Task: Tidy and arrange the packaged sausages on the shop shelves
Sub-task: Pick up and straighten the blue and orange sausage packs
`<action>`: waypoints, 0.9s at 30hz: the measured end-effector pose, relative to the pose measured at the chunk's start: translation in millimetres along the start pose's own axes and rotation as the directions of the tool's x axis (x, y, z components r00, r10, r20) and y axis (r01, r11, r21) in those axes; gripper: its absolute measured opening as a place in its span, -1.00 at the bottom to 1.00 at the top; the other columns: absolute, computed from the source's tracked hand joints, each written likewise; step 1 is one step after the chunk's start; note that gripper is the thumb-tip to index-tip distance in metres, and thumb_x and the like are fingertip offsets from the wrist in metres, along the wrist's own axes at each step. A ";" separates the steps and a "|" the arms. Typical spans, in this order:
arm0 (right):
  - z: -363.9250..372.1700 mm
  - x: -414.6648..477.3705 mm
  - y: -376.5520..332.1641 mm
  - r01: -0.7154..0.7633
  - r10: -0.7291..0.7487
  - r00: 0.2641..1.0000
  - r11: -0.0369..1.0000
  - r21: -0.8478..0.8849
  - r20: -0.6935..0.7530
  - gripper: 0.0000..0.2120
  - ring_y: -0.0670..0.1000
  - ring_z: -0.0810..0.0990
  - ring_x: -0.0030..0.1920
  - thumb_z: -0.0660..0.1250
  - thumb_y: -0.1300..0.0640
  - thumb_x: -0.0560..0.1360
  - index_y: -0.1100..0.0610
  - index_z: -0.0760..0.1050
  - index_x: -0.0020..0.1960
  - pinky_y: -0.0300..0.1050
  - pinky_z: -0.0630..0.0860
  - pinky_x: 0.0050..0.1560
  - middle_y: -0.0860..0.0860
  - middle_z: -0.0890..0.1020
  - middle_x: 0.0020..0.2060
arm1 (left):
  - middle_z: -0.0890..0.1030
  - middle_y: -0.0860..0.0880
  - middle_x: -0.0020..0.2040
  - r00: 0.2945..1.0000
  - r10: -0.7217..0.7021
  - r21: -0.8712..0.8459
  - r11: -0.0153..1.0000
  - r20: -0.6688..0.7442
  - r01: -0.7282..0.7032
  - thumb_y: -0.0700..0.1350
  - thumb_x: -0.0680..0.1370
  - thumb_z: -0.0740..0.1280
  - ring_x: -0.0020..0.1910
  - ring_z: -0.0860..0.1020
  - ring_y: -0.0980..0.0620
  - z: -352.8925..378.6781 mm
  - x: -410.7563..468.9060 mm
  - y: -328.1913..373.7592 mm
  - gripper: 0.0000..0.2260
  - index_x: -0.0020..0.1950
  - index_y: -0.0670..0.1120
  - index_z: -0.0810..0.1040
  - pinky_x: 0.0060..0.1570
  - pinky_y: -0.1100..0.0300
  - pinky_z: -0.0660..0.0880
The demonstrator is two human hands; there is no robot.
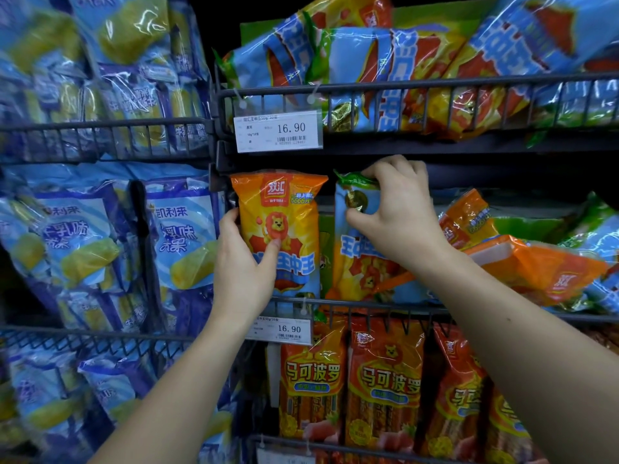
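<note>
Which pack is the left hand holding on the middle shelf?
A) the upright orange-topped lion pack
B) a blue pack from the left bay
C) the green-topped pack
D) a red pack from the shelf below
A: the left hand grips the upright orange-topped lion pack, thumb on its front; the right hand pinches the green-topped pack beside it.

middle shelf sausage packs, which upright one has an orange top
The pack in the left hand; its neighbour in the right hand is green-topped, the others lie toppled.

free: dark gap (519,177) above lying packs (542,272) | blocked: front rail (368,305)
</note>
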State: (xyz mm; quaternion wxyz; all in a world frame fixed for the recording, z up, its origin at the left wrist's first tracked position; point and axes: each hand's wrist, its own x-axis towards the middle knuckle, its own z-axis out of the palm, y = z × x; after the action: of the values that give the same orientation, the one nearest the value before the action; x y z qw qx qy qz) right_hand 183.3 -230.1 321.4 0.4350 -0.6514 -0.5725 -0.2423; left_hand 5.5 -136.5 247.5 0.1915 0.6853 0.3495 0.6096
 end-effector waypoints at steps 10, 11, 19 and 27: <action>-9.6 -3.4 6.1 0.108 -0.068 0.976 0.977 0.185 -0.207 -0.65 0.03 0.39 0.14 0.45 0.08 0.46 0.19 0.49 0.17 -0.26 0.26 0.01 -0.09 0.45 -0.04 | 0.23 -0.08 0.43 0.988 0.139 0.174 0.977 -0.067 -0.126 -0.17 0.55 0.39 0.38 0.30 0.02 6.9 -13.4 7.8 -0.30 0.57 -0.06 0.07 0.13 0.24 0.28; -10.6 -3.8 6.0 0.124 -0.075 0.969 0.972 0.201 -0.233 -0.66 0.01 0.38 0.13 0.45 0.09 0.46 0.19 0.49 0.16 -0.31 0.24 0.00 -0.09 0.45 -0.04 | 0.24 -0.09 0.42 0.985 0.153 0.182 0.974 -0.075 -0.137 -0.17 0.54 0.40 0.38 0.30 0.01 7.2 -14.3 8.2 -0.31 0.56 -0.08 0.10 0.15 0.25 0.28; -23.8 -3.3 7.0 0.142 0.026 0.939 0.878 0.457 -0.343 -0.72 0.07 0.56 0.10 0.45 -0.01 0.45 -0.01 0.44 0.08 0.01 0.53 0.11 -0.06 0.58 -0.02 | 0.27 -0.10 0.37 0.974 0.195 0.122 0.976 -0.119 -0.180 -0.19 0.53 0.40 0.33 0.35 0.01 6.8 -21.7 13.7 -0.47 0.46 -0.14 0.29 0.23 0.47 0.28; -33.0 -5.7 5.7 0.089 0.163 0.946 0.699 0.709 -0.280 -0.77 -0.09 0.65 -0.02 0.46 0.10 0.51 0.09 0.48 0.10 -0.09 0.62 0.00 -0.04 0.64 -0.03 | 0.57 0.05 0.04 0.976 0.191 -0.312 0.926 -0.102 -0.213 0.07 0.61 0.20 0.06 0.56 0.11 0.7 -33.6 20.0 -0.71 0.22 -0.08 0.48 0.05 0.17 0.52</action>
State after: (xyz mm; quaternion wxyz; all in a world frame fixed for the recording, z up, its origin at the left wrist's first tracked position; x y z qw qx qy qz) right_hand 193.5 -260.8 331.7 0.7451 -0.3948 -0.5290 -0.0953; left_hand 10.7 -174.0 237.5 0.2242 0.6555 0.1798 0.6984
